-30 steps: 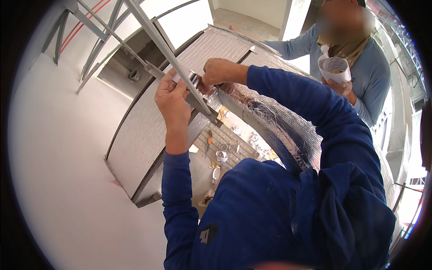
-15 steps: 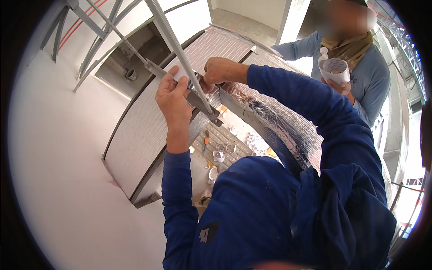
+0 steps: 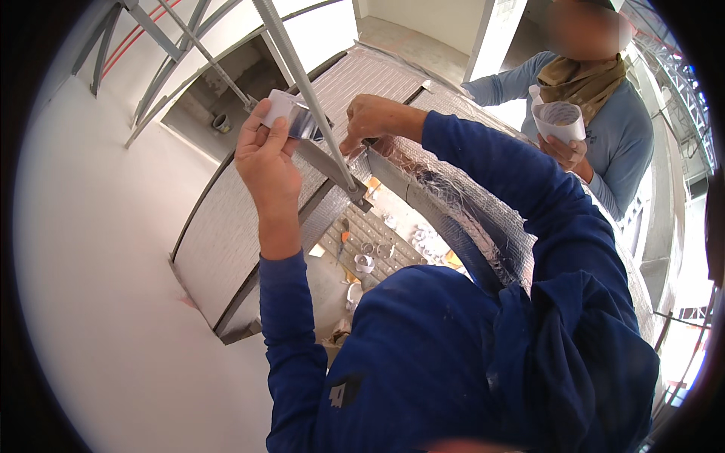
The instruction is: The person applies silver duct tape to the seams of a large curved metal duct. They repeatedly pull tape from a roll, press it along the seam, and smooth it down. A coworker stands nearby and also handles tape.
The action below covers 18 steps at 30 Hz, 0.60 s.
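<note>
My left hand (image 3: 270, 155) pinches a short strip of foil tape (image 3: 304, 124), silver on one face, with a white backing folded at my fingertips. Beside it, on the far side of the slanting threaded rod (image 3: 298, 75), my right hand (image 3: 377, 121) is closed, its fingertips low against the foil-covered duct (image 3: 370, 79). What those fingers grip is hidden. The rod passes through a grey metal support bar (image 3: 325, 162) between the duct sections. Crinkled silver foil (image 3: 453, 189) runs along the duct's edge under my right forearm.
At the right, a co-worker in a grey-blue shirt (image 3: 623, 143) holds a roll of white-backed tape (image 3: 559, 121). Below is a perforated platform (image 3: 370, 238) with curled backing scraps (image 3: 365, 263). A white wall (image 3: 113, 264) stands at the left, with steel bracing (image 3: 151, 34) above.
My left hand has moved left and slightly down, away from the rod, and more of the silver strip shows. My right hand stays at about the same place on the duct.
</note>
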{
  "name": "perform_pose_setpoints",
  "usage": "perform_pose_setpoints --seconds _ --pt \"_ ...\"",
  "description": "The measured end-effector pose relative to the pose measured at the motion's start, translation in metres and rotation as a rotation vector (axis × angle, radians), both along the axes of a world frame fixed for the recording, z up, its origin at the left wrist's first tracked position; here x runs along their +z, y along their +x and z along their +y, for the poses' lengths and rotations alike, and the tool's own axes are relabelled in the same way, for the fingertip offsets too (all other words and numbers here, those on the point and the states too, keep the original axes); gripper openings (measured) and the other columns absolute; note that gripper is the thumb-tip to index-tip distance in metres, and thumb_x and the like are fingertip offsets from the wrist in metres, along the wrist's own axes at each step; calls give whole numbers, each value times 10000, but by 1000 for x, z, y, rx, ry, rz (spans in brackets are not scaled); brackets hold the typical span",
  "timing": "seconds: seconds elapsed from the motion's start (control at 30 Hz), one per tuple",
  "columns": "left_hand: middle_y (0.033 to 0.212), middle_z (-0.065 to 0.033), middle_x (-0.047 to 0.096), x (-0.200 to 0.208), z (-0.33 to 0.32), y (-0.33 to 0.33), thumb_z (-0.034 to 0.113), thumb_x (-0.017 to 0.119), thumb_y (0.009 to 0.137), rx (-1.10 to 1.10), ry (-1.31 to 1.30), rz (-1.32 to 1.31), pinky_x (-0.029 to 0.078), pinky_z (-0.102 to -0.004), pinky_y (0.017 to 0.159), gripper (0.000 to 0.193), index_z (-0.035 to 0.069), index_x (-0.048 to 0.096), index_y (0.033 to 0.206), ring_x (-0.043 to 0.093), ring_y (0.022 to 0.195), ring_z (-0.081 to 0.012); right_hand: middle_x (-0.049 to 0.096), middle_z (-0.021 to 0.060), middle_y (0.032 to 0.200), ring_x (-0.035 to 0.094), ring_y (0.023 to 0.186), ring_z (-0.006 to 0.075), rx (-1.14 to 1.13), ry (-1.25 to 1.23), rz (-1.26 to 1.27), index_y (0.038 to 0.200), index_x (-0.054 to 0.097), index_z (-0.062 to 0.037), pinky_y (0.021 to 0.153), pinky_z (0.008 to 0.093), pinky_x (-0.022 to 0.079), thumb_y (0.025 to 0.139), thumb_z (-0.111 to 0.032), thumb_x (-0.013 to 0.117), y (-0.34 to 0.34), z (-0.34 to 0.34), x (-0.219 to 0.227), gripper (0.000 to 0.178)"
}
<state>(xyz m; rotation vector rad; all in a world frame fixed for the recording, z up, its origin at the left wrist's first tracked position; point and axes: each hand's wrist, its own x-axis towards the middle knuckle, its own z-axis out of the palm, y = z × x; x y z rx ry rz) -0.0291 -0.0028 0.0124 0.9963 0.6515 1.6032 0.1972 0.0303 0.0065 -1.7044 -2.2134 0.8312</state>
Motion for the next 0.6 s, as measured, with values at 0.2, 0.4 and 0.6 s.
perform_pose_setpoints --seconds 0.2,0.4,0.6 --pt "1293 -228 734 19 -21 -13 -60 663 1045 48 44 -34 681 -409 988 402 -68 624 1444 760 1173 -293 793 253 909 794 824 386 -77 29 -47 935 827 75 746 456 631 756 -584 930 -7 -1 -9 691" --pt "1330 -242 721 25 -51 -24 -60 655 1047 99 73 -51 676 -415 1005 444 -84 586 1485 755 1196 -299 786 249 826 792 799 388 -104 134 -45 908 823 85 746 460 625 758 -574 918 -3 4 -12 682" --pt "1345 -240 718 14 -80 -51 -61 661 1042 113 40 -115 671 -427 1018 451 -74 589 1487 754 1206 -308 779 251 810 785 776 386 7 199 -13 876 814 68 745 471 610 772 -508 924 14 1 -21 596"
